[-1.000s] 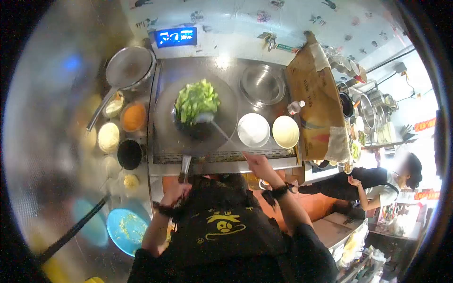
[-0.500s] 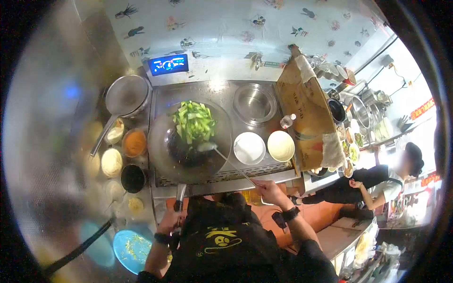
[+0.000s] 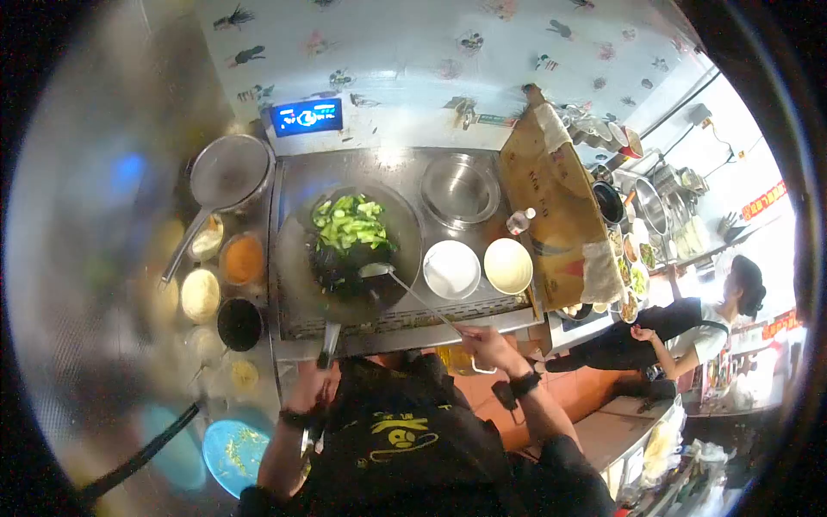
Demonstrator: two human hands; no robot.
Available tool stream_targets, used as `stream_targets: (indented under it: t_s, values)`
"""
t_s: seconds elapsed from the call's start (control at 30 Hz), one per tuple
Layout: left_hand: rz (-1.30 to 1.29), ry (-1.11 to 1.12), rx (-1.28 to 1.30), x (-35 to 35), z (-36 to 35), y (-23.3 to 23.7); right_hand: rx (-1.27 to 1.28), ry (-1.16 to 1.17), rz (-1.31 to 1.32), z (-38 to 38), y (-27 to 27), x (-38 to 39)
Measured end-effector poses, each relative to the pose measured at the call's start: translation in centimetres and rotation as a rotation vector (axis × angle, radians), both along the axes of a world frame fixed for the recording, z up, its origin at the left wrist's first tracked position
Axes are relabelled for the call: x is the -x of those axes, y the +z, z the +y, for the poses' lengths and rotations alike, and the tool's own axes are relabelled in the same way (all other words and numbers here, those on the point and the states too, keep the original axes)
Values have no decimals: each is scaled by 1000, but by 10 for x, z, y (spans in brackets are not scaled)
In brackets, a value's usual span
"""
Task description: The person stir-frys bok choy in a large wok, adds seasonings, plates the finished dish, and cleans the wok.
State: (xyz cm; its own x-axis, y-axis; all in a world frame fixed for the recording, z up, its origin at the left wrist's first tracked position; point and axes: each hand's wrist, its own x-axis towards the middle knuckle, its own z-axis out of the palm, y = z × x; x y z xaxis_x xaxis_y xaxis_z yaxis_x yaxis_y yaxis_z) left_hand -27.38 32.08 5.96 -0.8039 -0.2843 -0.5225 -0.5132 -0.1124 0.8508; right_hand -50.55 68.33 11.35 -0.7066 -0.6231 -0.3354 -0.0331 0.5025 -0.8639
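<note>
My left hand (image 3: 314, 386) is closed round the handle of a large wok (image 3: 297, 289) on the stove. Green chopped vegetables (image 3: 351, 222) lie in the wok's far half, with darker pieces below them. In my right hand (image 3: 491, 347) is the long handle of a metal ladle (image 3: 376, 270), its bowl resting inside the wok by the vegetables. To the right of the wok stand a white bowl (image 3: 452, 270) and a cream bowl (image 3: 508, 265). Behind them sits a round metal pot (image 3: 460, 191).
Seasoning containers, including an orange one (image 3: 243, 260) and a dark one (image 3: 239, 325), line the left side near a strainer (image 3: 228, 172). A cardboard sheet (image 3: 556, 207) stands at the right, beside a small bottle (image 3: 520, 221). Another person (image 3: 689, 332) stands farther right.
The vegetables have shifted and spread in the wok, with more dark pieces showing. The ladle bowl has moved slightly left. My left hand has moved slightly upward.
</note>
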Motion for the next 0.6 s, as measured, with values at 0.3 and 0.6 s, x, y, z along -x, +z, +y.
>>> stream_targets:
  t_s: [0.3,0.6]
  values:
    - [-159,-22,-310,7,-6,-38,148,-105,-129,-44,-23,9]
    - [-40,-24,-374,47,-3,-37,-9,-4,148,-78,-53,-4]
